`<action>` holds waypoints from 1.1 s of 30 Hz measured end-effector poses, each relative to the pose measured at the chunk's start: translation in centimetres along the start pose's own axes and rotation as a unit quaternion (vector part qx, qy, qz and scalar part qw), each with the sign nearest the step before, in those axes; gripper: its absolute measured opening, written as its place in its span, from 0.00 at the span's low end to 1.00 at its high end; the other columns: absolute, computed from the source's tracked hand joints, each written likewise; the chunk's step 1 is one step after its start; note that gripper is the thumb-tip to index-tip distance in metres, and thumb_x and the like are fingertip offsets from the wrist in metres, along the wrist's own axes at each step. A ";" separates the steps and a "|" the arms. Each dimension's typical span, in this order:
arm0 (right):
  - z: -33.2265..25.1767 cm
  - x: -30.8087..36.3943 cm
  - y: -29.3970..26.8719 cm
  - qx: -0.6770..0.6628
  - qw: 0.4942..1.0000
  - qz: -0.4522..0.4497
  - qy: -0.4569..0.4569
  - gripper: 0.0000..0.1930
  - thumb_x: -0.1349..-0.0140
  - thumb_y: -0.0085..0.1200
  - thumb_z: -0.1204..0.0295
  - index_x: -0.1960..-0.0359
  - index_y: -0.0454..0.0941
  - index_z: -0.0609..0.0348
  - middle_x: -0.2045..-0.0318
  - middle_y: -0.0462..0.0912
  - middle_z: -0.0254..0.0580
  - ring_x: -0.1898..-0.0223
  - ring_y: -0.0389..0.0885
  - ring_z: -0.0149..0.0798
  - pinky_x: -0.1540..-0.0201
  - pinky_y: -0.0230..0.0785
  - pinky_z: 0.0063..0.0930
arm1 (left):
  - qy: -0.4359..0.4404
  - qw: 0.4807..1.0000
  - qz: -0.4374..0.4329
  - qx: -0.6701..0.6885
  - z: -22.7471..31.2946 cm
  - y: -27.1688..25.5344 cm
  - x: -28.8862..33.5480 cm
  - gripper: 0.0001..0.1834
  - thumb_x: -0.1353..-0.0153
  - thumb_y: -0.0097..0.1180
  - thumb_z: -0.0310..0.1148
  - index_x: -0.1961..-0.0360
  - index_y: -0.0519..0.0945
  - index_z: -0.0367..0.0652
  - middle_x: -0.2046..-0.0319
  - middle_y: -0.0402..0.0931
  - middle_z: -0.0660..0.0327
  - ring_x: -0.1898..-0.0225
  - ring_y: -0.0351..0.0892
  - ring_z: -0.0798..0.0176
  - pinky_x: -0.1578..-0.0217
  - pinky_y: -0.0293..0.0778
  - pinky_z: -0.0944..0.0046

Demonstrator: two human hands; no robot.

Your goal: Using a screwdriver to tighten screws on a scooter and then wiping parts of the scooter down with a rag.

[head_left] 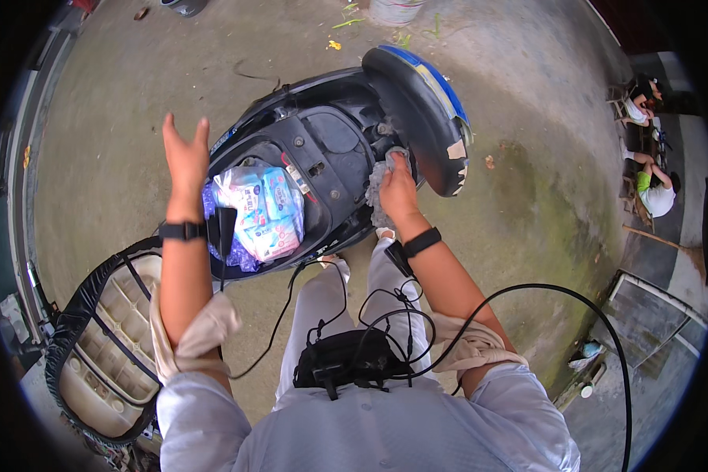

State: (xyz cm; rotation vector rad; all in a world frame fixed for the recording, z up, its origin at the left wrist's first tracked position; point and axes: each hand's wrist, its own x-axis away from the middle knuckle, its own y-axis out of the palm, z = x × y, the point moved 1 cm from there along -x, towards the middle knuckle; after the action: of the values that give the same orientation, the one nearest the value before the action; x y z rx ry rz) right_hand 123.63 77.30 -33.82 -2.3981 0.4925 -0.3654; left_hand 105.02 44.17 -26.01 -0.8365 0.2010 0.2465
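My right hand [400,193] grips a crumpled grey cloth [378,189], pressed against the black scooter body [334,169] beside a worn black padded piece [417,118] with a blue edge. Up in the air at the scooter's left side, my left hand [187,157] holds nothing, thumb and fingers apart. Below it, an open storage well contains a clear plastic bag [248,185] of blue, white and pink packages. Some purple plastic [240,256] shows around the bag. At lower left is a scooter seat [106,346], its cream underside showing.
A black cable [554,288] loops from the pouch [346,358] at my waist across the right. Two people [654,189] sit at the far right. A bucket [396,9] stands beyond the scooter. Near the right edge is a framed grey panel [653,315].
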 end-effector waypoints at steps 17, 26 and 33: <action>0.5 -2.8 1.1 0.112 0.988 -0.020 -0.106 0.15 0.39 0.41 0.78 0.51 0.67 0.70 0.41 0.62 0.68 0.40 0.61 0.62 0.36 0.54 0.41 | -0.173 0.957 -0.200 0.115 -2.3 -5.5 16.7 0.34 0.43 0.59 0.28 0.37 0.58 0.35 0.40 0.62 0.48 0.41 0.66 0.51 0.46 0.69 0.56; 0.7 -1.1 1.9 0.038 0.993 -0.001 -0.113 0.17 0.41 0.42 0.81 0.49 0.67 0.69 0.46 0.71 0.58 0.43 0.67 0.55 0.39 0.59 0.38 | -0.166 0.957 -0.213 0.102 -2.9 -6.5 17.9 0.33 0.42 0.58 0.27 0.37 0.58 0.35 0.40 0.61 0.48 0.43 0.68 0.51 0.48 0.71 0.56; 0.8 -2.3 1.0 -0.025 0.994 -0.002 -0.103 0.12 0.44 0.44 0.83 0.58 0.69 0.61 0.58 0.77 0.52 0.54 0.75 0.56 0.50 0.67 0.40 | -0.162 0.958 -0.224 0.082 -3.2 -6.8 18.1 0.33 0.42 0.57 0.25 0.38 0.58 0.35 0.40 0.60 0.49 0.44 0.69 0.51 0.49 0.73 0.57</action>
State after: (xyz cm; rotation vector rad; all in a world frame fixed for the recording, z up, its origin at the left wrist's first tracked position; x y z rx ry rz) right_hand 121.64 78.05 -35.40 -2.4514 0.4058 -0.1064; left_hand 124.00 39.88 -28.21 -0.6442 -0.2734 -0.0609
